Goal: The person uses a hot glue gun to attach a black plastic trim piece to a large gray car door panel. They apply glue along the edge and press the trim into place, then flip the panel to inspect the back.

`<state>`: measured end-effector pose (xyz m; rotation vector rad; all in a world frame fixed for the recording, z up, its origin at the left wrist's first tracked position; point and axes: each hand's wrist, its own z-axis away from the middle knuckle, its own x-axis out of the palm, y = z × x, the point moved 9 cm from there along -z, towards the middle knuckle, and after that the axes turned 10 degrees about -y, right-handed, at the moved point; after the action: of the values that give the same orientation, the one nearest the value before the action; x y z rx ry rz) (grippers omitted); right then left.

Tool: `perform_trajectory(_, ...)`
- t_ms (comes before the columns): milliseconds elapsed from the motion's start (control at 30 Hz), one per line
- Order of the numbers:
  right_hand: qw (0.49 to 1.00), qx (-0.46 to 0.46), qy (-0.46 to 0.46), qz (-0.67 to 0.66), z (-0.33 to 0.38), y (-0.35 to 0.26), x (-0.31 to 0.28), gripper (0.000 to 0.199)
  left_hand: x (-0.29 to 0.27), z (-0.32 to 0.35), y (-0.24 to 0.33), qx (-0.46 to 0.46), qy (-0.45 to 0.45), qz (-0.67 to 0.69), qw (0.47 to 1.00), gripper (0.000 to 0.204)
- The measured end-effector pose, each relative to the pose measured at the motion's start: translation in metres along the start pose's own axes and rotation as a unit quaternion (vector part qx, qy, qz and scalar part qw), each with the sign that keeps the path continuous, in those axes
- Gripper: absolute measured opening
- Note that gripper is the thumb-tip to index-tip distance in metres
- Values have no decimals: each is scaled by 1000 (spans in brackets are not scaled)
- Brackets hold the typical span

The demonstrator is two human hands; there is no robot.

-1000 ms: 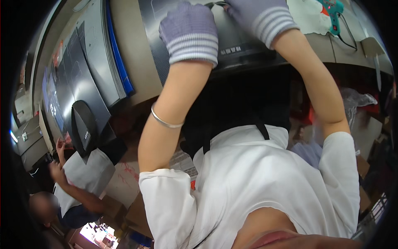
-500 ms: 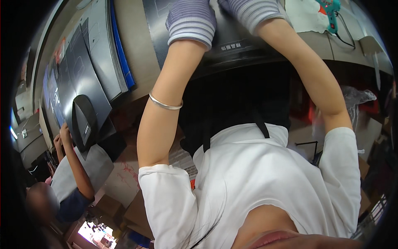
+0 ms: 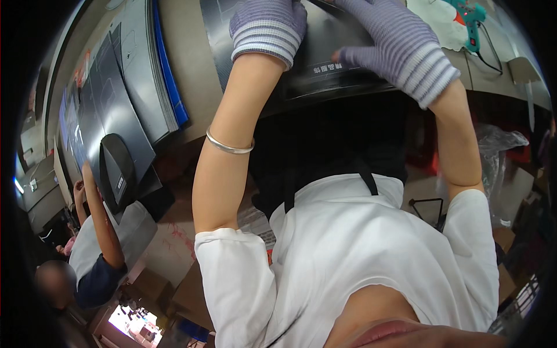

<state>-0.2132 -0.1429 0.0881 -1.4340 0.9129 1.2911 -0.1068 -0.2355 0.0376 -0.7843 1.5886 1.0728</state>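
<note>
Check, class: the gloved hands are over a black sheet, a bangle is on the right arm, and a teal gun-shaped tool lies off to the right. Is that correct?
No. The bangle is on the left arm, not the right, as the head view shows. The rest stands: gloved left hand and right hand over the black sheet, teal gun-shaped tool off to the right.

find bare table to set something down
Bare table lies between the blue sheet and dark sheeting, also below the teal tool, right of the right hand. Crowded: the sheeting, with the left hand over it, and farther left, under grey sheets.
</note>
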Motion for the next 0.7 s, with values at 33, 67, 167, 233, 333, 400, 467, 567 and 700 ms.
perform_trajectory(33, 1000, 1, -24, 14, 2, -8, -3, 63, -8, 6, -4, -10, 10, -6, 1000, 25)
perform_trajectory(67, 998, -11, -18, 56, 0, -14, 3, 65, -19, 16, -9, -19, 18, -1, 1000, 25)
perform_trajectory(167, 993, 22, -1, 118, 2, -13, 7, 68, -17, 15, 1, -5, 22, 41, 999, 23)
perform_trajectory(233, 993, 41, -12, 111, 5, -10, 5, 68, -11, 8, 5, -15, 10, 60, 998, 23)
perform_trajectory(333, 995, 15, -18, 95, 5, -19, 1, 68, -15, 10, -2, -10, 25, 16, 1000, 21)
perform_trajectory(400, 996, 9, -26, 79, 8, -22, -3, 68, -18, 14, -7, -17, 37, 15, 999, 21)
perform_trajectory(467, 994, 37, -28, 101, 9, -13, 3, 68, -7, 5, 1, -11, 18, 26, 999, 20)
perform_trajectory(567, 991, 34, -18, 131, 1, -20, 16, 62, -25, 18, -5, -16, 42, -5, 999, 19)
perform_trajectory(700, 995, 54, 12, 87, -6, -2, 19, 50, -16, 11, -3, -12, 26, 34, 999, 16)
